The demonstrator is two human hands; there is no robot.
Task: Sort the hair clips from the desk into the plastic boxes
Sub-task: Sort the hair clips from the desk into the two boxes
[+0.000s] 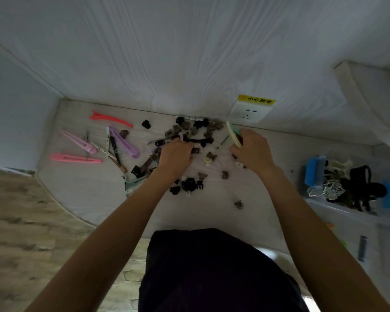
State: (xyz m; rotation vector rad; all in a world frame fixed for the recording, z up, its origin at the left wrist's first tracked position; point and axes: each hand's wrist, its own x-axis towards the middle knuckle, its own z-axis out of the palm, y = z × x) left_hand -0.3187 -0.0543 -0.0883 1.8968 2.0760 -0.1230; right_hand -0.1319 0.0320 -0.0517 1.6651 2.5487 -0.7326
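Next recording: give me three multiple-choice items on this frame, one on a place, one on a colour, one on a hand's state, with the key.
1. Where does the clear plastic box holding sorted clips stand?
A. right of the hands
B. left of the hands
C. on the floor

2. What colour is the long flat clip lying nearest the back wall?
A. black
B. coral red
C. green

3. What is the right hand doing?
A. lying flat and empty
B. gripping pale green flat clips
C. pressing the wall socket

Key: 1 A, the box sits at the desk's right edge; 2 B, its colour shows plainly; 3 B, fingers curl round the clips.
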